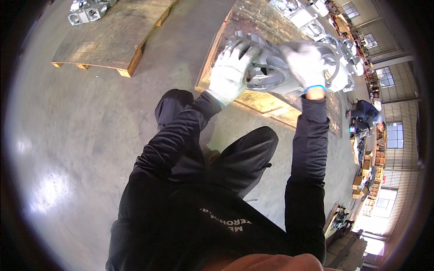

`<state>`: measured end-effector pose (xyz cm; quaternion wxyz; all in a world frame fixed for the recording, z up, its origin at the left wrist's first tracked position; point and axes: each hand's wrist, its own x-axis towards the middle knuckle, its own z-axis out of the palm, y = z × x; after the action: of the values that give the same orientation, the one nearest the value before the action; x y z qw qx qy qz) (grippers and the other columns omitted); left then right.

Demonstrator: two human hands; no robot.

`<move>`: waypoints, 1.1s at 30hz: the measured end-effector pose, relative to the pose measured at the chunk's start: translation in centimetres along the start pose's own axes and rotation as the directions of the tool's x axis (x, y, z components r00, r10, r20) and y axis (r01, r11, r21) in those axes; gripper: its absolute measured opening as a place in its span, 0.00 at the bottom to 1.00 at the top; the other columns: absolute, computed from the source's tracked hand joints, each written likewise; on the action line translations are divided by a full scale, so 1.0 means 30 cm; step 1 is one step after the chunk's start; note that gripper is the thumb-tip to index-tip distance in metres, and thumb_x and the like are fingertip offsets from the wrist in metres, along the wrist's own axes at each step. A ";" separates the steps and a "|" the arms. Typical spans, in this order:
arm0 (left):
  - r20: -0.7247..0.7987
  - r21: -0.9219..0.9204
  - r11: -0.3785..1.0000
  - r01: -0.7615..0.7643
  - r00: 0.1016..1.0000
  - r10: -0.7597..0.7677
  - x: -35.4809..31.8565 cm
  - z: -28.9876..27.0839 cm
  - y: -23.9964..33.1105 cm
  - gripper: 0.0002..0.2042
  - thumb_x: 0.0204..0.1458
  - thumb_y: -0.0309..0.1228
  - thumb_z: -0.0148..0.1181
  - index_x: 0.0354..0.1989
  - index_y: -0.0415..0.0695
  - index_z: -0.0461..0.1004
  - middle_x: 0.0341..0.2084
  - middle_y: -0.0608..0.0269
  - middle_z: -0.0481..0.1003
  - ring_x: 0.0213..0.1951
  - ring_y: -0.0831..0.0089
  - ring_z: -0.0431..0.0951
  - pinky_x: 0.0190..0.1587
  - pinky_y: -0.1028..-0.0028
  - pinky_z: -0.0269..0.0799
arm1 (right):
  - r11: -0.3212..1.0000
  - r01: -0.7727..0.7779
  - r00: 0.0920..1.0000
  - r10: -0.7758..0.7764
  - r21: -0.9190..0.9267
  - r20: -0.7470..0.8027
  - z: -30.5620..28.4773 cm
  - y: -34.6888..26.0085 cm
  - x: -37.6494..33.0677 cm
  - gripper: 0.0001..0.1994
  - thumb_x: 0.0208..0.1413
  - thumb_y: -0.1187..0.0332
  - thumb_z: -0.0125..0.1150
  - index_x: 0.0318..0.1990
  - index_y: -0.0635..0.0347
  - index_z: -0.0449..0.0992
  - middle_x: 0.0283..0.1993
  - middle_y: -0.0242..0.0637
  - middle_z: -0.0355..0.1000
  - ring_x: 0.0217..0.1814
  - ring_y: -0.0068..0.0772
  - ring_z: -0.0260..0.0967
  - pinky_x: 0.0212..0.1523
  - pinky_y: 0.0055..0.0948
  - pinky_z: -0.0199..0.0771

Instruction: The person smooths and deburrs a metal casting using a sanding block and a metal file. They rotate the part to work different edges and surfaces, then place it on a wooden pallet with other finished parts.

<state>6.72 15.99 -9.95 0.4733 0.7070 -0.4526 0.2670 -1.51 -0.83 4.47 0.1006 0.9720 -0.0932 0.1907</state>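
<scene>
A silver-grey metal casting (270,74) with large round openings lies on a wooden pallet (266,108) in front of me. My left hand (229,67), in a white knit glove, has its fingers curled over the casting's left end, with the thumb toward the near side. My right hand (306,67), gloved in white with a blue cuff edge, is over the casting's right part. Its fingers are smeared by motion, so their grip does not show. Another ring-shaped opening (332,65) of silver metal shows just right of that hand.
More silver castings (312,25) crowd the pallet's far right side. A second wooden pallet (104,40) stands at the far left, bearing several castings (88,12). Another person (364,113) in dark clothing is at the right, near cardboard boxes (359,183). Grey concrete floor (90,126) lies between the pallets.
</scene>
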 end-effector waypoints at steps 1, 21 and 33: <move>0.018 0.013 1.000 0.000 1.000 0.000 -0.001 0.000 -0.001 0.30 0.49 0.22 0.59 0.65 0.44 0.68 0.62 0.48 0.68 0.66 0.48 0.67 0.64 0.54 0.65 | 0.985 -0.123 0.991 0.127 0.121 -0.026 0.006 -0.008 -0.010 0.16 0.60 0.56 0.60 0.40 0.57 0.87 0.32 0.52 0.81 0.34 0.52 0.81 0.37 0.39 0.78; 0.032 0.013 1.000 0.011 0.999 -0.012 -0.005 -0.001 -0.004 0.28 0.47 0.21 0.60 0.62 0.47 0.71 0.61 0.50 0.70 0.66 0.48 0.67 0.65 0.54 0.65 | 0.934 -0.259 0.957 0.215 0.244 0.193 -0.089 -0.055 0.047 0.15 0.56 0.55 0.63 0.39 0.54 0.88 0.36 0.48 0.82 0.38 0.46 0.83 0.42 0.41 0.82; 0.175 -0.031 0.999 0.037 0.984 -0.031 0.002 -0.057 -0.033 0.33 0.52 0.24 0.63 0.70 0.49 0.65 0.67 0.53 0.67 0.68 0.51 0.67 0.68 0.58 0.66 | 0.969 0.173 0.932 -0.219 0.176 0.288 -0.085 -0.106 0.123 0.17 0.56 0.53 0.62 0.43 0.52 0.88 0.34 0.49 0.82 0.39 0.47 0.83 0.48 0.38 0.81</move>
<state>7.71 17.66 -9.62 0.4484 0.7270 -0.4847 0.1883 1.63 2.29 7.72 0.0313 0.9989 0.0043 0.0336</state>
